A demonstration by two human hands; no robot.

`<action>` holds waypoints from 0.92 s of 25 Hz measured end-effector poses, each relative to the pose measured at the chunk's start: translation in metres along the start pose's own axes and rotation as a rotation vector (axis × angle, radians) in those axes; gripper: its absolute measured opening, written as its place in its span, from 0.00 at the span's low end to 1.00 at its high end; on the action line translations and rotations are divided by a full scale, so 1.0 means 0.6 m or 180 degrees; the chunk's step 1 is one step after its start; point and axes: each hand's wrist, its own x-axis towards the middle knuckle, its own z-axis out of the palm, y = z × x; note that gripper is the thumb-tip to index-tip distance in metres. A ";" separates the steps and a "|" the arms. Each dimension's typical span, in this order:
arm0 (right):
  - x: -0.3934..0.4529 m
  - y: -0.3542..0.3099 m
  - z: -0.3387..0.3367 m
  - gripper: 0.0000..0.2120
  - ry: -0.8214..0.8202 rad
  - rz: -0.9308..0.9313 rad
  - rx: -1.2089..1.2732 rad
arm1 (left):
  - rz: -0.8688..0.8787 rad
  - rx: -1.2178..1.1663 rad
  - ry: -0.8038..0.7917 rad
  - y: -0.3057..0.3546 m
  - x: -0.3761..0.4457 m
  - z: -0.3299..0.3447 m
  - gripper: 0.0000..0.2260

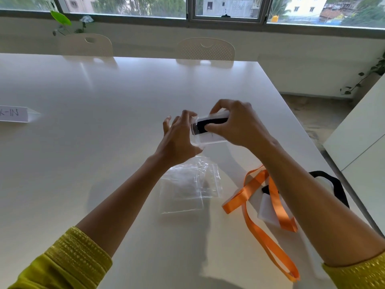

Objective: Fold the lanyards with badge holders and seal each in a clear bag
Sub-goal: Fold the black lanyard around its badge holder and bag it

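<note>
An office meeting room — long white table [104, 122], perforated chairs [205, 52], a paper desk sign [14, 114].

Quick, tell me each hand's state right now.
Left hand: holds the clear bag by its edge.
Right hand: grips the badge holder wrapped with a black lanyard.

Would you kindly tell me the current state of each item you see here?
Clear bag: mouth open, unsealed, held by the left hand.
Black lanyard: folded across its badge holder, partly inside that bag, gripped by the right hand.
Spare bags: empty, lying on the table.
Orange lanyard: unfolded, loose on the table.
Second black lanyard: mostly hidden behind the right arm.
</note>
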 end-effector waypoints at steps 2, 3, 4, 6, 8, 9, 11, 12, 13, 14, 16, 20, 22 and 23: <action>0.016 -0.014 0.004 0.19 -0.0237 -0.0021 -0.0165 | 0.0031 -0.0137 0.0034 0.008 0.006 0.006 0.39; 0.022 -0.022 0.008 0.20 -0.0365 -0.0022 -0.0239 | 0.0016 -0.0230 0.0046 0.011 0.009 0.009 0.40; 0.029 -0.029 0.012 0.21 -0.0482 -0.0019 -0.0312 | -0.0014 -0.0318 0.0051 0.014 0.011 0.010 0.40; 0.038 -0.039 0.016 0.23 -0.0725 0.0050 -0.0379 | -0.0039 -0.0460 0.0103 0.019 0.014 0.012 0.40; 0.045 -0.043 0.016 0.24 -0.0910 0.0135 -0.0275 | -0.0089 -0.0659 0.0172 0.021 0.013 0.012 0.39; 0.046 -0.044 0.017 0.23 -0.0942 0.0149 -0.0203 | -0.0161 -0.0783 0.0195 0.020 0.012 0.012 0.39; 0.042 -0.043 0.019 0.21 -0.0911 0.0132 -0.0050 | -0.0337 -0.0963 0.0241 0.018 0.009 0.010 0.42; 0.039 -0.044 0.021 0.20 -0.0835 0.0085 0.0019 | -0.0402 -0.1010 0.0280 0.017 0.008 0.010 0.43; 0.036 -0.044 0.023 0.18 -0.0711 0.0006 0.0053 | -0.0442 -0.1047 0.0328 0.015 0.008 0.010 0.44; 0.033 -0.043 0.026 0.16 -0.0562 -0.0099 0.0044 | -0.0451 -0.1081 0.0371 0.014 0.009 0.009 0.45; 0.030 -0.041 0.030 0.09 -0.0353 -0.0311 -0.0112 | -0.0414 -0.1114 0.0412 0.015 0.010 0.010 0.46; 0.026 -0.033 0.031 0.08 -0.0348 -0.0338 -0.0060 | -0.0486 -0.1301 0.0433 0.019 0.009 0.012 0.47; 0.017 -0.023 0.029 0.13 -0.0389 -0.0384 -0.0062 | -0.0563 -0.1403 0.0534 0.015 0.008 0.010 0.47; 0.012 -0.016 0.029 0.13 -0.0467 -0.0426 -0.0127 | -0.0572 -0.1439 0.0584 0.012 0.007 0.008 0.46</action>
